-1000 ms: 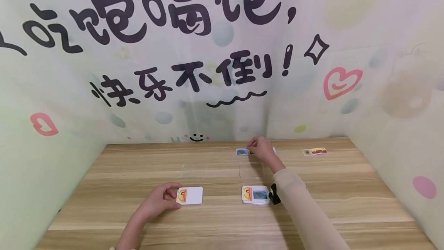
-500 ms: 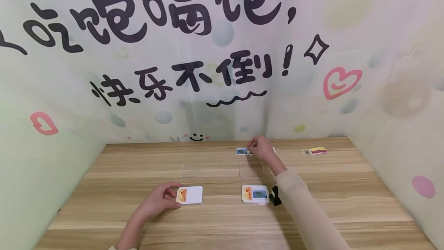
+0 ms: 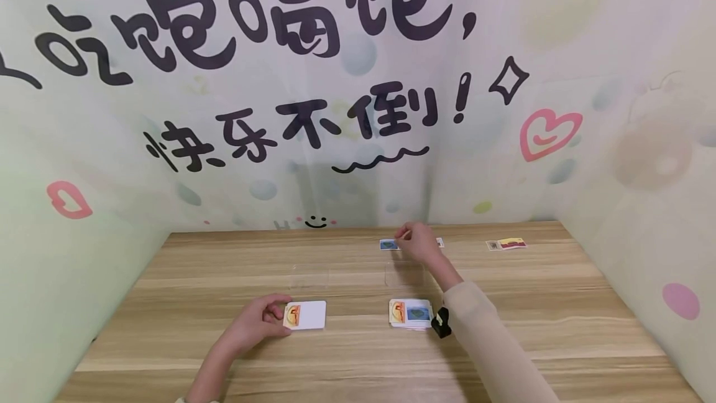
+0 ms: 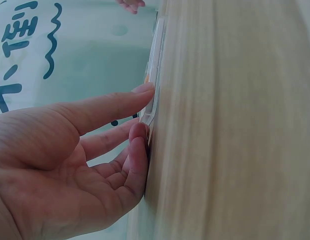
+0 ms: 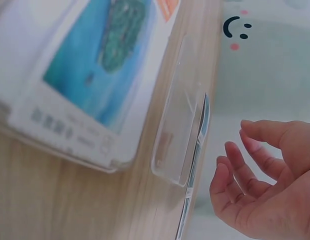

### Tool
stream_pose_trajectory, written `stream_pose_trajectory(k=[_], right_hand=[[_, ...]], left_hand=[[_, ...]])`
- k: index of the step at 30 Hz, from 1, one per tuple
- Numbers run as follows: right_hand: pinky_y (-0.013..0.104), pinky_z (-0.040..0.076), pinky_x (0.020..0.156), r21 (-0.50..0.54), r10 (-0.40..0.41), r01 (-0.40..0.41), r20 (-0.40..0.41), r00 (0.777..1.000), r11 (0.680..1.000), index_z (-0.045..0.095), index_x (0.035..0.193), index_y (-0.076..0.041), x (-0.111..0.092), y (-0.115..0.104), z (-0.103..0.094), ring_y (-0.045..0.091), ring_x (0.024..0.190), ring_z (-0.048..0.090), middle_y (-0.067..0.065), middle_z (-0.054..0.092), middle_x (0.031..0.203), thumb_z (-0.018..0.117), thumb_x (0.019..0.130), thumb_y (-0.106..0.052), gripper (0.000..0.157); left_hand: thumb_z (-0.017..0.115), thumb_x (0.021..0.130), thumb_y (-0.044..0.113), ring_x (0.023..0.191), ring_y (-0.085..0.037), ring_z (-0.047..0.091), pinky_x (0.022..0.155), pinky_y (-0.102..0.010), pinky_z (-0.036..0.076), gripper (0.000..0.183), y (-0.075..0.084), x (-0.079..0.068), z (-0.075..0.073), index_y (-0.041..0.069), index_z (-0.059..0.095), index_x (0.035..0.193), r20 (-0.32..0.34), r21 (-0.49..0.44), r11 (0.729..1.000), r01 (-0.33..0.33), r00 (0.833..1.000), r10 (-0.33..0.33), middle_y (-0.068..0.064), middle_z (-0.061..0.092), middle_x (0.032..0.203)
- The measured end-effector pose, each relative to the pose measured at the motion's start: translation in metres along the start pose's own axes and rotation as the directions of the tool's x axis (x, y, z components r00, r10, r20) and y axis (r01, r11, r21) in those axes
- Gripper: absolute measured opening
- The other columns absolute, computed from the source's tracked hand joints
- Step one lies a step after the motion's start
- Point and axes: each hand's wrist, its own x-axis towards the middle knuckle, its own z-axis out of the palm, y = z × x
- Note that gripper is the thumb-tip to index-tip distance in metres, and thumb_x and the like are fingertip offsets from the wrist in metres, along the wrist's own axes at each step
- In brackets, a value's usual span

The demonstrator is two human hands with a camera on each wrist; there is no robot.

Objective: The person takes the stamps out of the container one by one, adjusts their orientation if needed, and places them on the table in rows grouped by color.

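Observation:
My left hand (image 3: 254,325) pinches the left end of a shallow clear case holding a white card (image 3: 313,316) with an orange picture on its left. In the left wrist view, the thumb lies along the case edge and the other fingers curl behind it. My right hand (image 3: 419,243) is over a row of small picture pieces at the back of the table, partly covering them. A blue picture piece (image 3: 388,245) shows left of its fingertips. In the right wrist view, the fingers are loosely bent, with nothing visible between them.
Right of centre lies a card stack (image 3: 411,314) with orange and blue pictures on top. Two clear plastic lids, left (image 3: 310,277) and right (image 3: 404,275), lie behind the cards. A yellow and red picture strip (image 3: 513,244) lies back right. Printed cloth walls (image 3: 358,191) enclose the table.
My right hand shifts slightly left over the row of picture pieces, its fingers lifting a little. The left hand stays at the case.

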Motion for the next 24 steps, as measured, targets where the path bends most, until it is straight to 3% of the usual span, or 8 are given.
stream_pose_trajectory(k=[10,24], right_hand=[[0.039,0.053,0.076,0.013,0.012,-0.012,0.0,1.0,1.0,0.072,0.106,0.001,-0.006,-0.002,0.003,0.03,0.092,0.064,0.019,0.07,0.103,0.07,0.098,-0.007,0.011],[0.033,0.051,0.069,0.033,-0.012,0.011,0.004,1.0,0.999,0.073,0.104,0.001,-0.018,-0.012,0.006,0.027,0.085,0.063,0.016,0.07,0.096,0.071,0.097,-0.005,0.01]], left_hand=[[0.083,0.08,-0.007,0.078,-0.018,0.048,0.066,-0.023,0.042,0.058,0.002,-0.001,0.0,-0.016,0.059,0.132,-0.009,0.005,1.0,0.001,1.0,-0.001,-0.01,0.056,0.096],[0.083,0.081,-0.006,0.077,-0.018,0.047,0.066,-0.023,0.042,0.057,0.0,-0.001,0.0,-0.016,0.059,0.132,-0.003,0.017,1.0,-0.006,1.0,0.006,-0.01,0.056,0.095]])
